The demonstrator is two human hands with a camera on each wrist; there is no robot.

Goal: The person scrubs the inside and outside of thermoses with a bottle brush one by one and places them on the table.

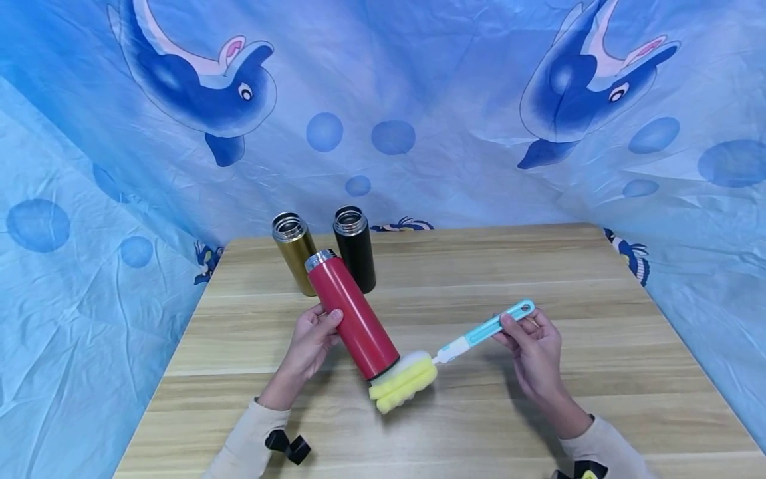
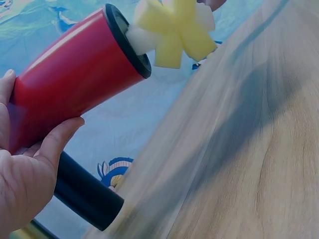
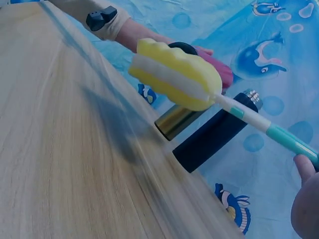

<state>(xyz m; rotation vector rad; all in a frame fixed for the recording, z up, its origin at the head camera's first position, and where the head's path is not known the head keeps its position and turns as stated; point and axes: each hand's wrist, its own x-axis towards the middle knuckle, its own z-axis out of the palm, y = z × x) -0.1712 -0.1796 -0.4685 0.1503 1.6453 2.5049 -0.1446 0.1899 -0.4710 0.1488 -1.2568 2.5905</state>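
Note:
My left hand (image 1: 314, 339) grips a red thermos bottle (image 1: 354, 319) around its side and holds it tilted above the table, its open steel neck up and away, its black base toward me. In my right hand (image 1: 534, 352) is a bottle brush (image 1: 479, 332), pinched by its turquoise handle between thumb and fingers. The yellow and white sponge head (image 1: 407, 382) of the brush is right at the bottle's base. In the left wrist view the white foam (image 2: 142, 40) overlaps the base's black rim. Both the bottle and the brush cast shadows on the wood.
Behind the red bottle stand two more uncapped thermos bottles, a gold one (image 1: 297, 256) and a black one (image 1: 357, 256). The wooden table (image 1: 538, 266) ends at a blue dolphin-printed cloth (image 1: 443, 166) that hangs behind it and along both sides.

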